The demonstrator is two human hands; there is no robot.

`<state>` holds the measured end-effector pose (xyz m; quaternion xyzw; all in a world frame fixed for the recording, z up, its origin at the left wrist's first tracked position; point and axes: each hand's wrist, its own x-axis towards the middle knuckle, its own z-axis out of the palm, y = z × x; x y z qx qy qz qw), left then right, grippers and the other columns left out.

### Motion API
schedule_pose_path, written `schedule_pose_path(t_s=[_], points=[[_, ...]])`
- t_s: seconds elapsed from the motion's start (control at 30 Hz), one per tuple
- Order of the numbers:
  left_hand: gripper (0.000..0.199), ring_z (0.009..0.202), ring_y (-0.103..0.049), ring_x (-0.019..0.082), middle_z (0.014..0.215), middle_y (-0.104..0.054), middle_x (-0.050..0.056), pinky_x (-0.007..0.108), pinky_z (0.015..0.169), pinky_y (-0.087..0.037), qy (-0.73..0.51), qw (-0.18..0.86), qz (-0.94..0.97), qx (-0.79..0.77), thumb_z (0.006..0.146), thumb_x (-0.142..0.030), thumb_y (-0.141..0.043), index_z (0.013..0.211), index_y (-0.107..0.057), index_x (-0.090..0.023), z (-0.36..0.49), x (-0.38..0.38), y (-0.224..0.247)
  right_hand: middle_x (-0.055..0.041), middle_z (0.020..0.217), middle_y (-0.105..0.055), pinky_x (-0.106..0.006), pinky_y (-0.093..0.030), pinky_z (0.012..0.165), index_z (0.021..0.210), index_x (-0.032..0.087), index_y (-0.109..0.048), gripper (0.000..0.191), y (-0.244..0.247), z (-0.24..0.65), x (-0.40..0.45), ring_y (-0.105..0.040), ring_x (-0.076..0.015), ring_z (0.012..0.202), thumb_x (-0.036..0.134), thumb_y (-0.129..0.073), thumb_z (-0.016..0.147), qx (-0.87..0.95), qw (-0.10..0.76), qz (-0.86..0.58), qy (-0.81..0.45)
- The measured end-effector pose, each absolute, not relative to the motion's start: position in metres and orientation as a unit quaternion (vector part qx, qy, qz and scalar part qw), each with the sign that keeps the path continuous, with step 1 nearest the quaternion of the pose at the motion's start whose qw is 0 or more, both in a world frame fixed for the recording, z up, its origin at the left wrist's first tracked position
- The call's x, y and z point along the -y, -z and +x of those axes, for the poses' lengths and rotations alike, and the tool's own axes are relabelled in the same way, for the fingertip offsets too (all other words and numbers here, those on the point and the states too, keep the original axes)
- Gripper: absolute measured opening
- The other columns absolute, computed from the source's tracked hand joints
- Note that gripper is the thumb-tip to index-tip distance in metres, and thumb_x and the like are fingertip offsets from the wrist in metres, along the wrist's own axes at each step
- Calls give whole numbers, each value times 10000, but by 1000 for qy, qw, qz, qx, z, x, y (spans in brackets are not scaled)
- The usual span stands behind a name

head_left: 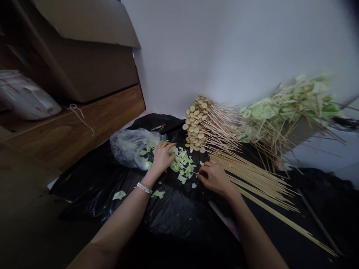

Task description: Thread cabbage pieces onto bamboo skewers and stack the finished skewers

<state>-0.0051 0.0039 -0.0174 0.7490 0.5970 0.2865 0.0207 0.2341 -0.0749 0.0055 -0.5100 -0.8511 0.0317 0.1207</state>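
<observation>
My left hand [164, 155], with a beaded bracelet at the wrist, is over a loose heap of cut cabbage pieces [183, 161]. Its thumb and fingers are curled around a pale cabbage piece [173, 150] at the heap's left edge. To the right, my right hand [213, 177] pinches a thin wooden skewer [194, 172], its tip pointing left at the heap; the rest of the stick is hidden by the hand. Beside the left hand lies a clear plastic bag [129, 147] with more cabbage in it. Bare skewers [258, 179] lie in a spread bundle beyond my right hand.
Black plastic sheeting [179, 213] covers the work surface. Skewers tipped with round pale slices [196, 125] are stacked against the wall. At the right, cabbage-loaded skewers [291, 101] stick out over a box. A cardboard box [92, 67] and a white jug [28, 95] stand left.
</observation>
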Motion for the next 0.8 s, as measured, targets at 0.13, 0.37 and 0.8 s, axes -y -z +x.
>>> schedule_pose_path(t_s=[0.13, 0.37, 0.8], points=[[495, 1121, -510, 272, 1173, -644, 37, 389, 948, -410, -254, 22, 755, -604, 700, -111, -551, 1165, -642, -256, -3, -4, 20, -36, 801, -629, -297, -363, 844, 785, 203, -674, 128, -5, 233, 75, -534, -183, 851, 275, -583, 839, 856, 100, -506, -45], [395, 1133, -501, 306, 1150, -664, 48, 436, 903, -394, -237, -14, 757, -609, 729, -138, -566, 1088, -680, -259, 1, -1, 19, -49, 793, -609, -291, -359, 823, 756, 190, -658, 190, -3, 228, 75, -518, -179, 847, 225, -511, 871, 863, 87, -497, -41], [245, 1041, -588, 244, 1062, -706, 57, 386, 950, -437, -407, 48, 722, -558, 782, -171, -600, 990, -722, -212, -4, -8, 16, -53, 796, -601, -278, -353, 745, 805, 178, -612, 205, 2, 227, 74, -511, -182, 813, 221, -451, 927, 850, 197, -488, 23]])
